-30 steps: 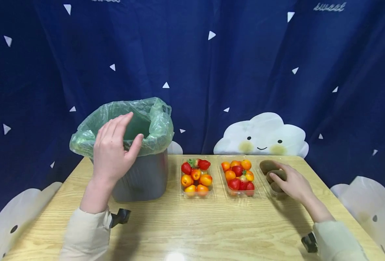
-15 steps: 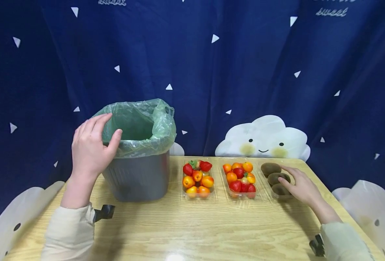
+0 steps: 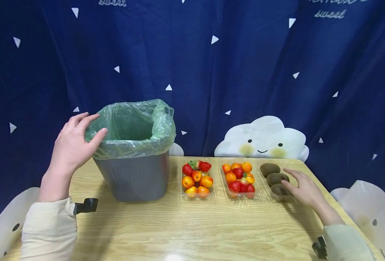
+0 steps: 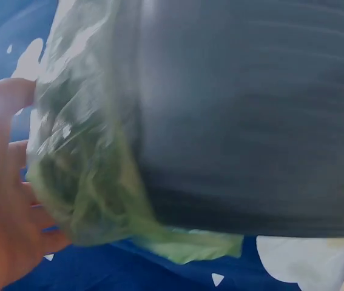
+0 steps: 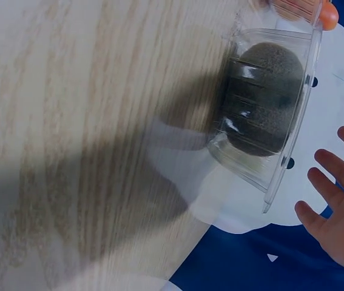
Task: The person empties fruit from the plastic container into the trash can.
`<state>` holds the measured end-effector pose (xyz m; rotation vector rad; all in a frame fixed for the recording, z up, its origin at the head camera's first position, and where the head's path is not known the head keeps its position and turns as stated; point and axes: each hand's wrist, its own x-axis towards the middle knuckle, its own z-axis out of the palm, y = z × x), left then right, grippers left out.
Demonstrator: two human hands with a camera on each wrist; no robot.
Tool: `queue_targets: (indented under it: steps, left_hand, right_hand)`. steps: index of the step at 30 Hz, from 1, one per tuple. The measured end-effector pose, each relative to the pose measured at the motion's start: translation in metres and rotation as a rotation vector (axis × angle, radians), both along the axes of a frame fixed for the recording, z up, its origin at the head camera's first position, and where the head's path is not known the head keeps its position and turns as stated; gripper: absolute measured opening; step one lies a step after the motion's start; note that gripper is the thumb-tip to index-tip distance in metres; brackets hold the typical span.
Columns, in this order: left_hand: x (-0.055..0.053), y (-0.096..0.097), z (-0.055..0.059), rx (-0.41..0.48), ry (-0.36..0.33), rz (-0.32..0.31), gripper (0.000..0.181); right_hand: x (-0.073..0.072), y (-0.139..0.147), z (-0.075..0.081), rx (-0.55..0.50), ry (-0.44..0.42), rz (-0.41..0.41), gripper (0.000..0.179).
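A grey bin lined with a green plastic bag stands at the back left of the table. Beside its left rim is my left hand, thumb and fingers spread apart and holding nothing; in the left wrist view the hand is close to the bag, and whether it touches cannot be told. At the right, three brown kiwis lie in a clear plastic tray. My right hand hovers by this tray's right side, its fingers extended and apart from the kiwis.
Between bin and kiwis sit two clear trays, one with strawberries and orange-yellow fruit, the other with a similar mix. A dark blue curtain hangs behind the wooden table.
My left hand has moved left, from in front of the bin to beside its left rim. My right hand has drawn back rightward from the kiwis, which now show fully.
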<state>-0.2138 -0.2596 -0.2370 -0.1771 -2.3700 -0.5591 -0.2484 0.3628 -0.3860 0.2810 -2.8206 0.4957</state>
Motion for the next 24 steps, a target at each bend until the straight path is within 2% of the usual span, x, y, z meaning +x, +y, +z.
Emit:
queue_targets:
  steps: [3, 7, 14, 24]
  left_hand:
    - [0.001, -0.009, 0.002, -0.013, -0.144, -0.026, 0.055]
    - [0.002, -0.020, 0.002, -0.016, -0.263, -0.055, 0.064]
    - [0.002, -0.030, 0.000, 0.052, -0.357, -0.061, 0.085]
    - [0.000, -0.039, -0.003, 0.062, -0.472, -0.053, 0.092]
  right_hand:
    - [0.000, 0.001, -0.002, 0.008, -0.009, -0.006, 0.056]
    - [0.000, 0.002, -0.005, 0.013, -0.005, -0.012, 0.057]
    - [0.000, 0.008, -0.008, -0.003, 0.008, -0.007, 0.056]
    - [-0.002, 0.016, -0.008, -0.025, -0.015, -0.010, 0.057]
